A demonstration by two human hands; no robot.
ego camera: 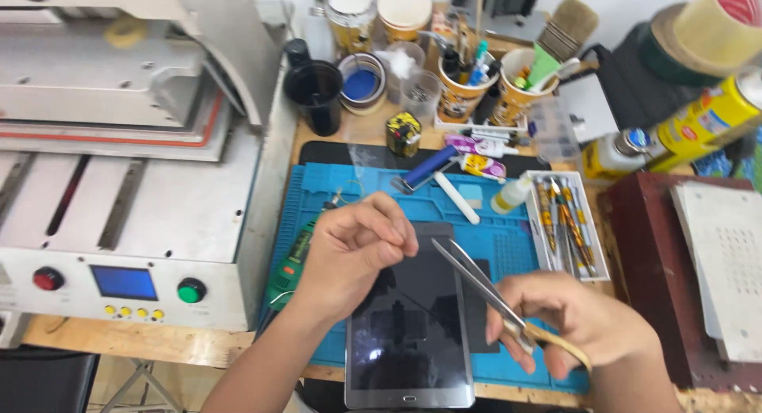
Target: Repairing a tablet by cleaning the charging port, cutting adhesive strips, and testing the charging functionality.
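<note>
Head view of a repair bench. We see a grey tablet (409,318) lying flat, screen up, on a blue work mat (508,254), its lower edge near the front of the wooden bench (159,345). The left hand (353,250) rests over the tablet's upper left corner with its fingers curled narrowly inward, thumb pressed to the fingertips; we cannot tell whether anything is pinched between them. The right hand (575,322) grips metal tweezers (476,280) by their rear end, fingers wrapped around the shaft, the tips slanting up and left to a point above the tablet's upper right edge. A green-handled tool (290,266) lies just left of the tablet. A white tray of screwdrivers (567,222) sits to the right, and a grey machine (135,183) stands at the left.
</note>
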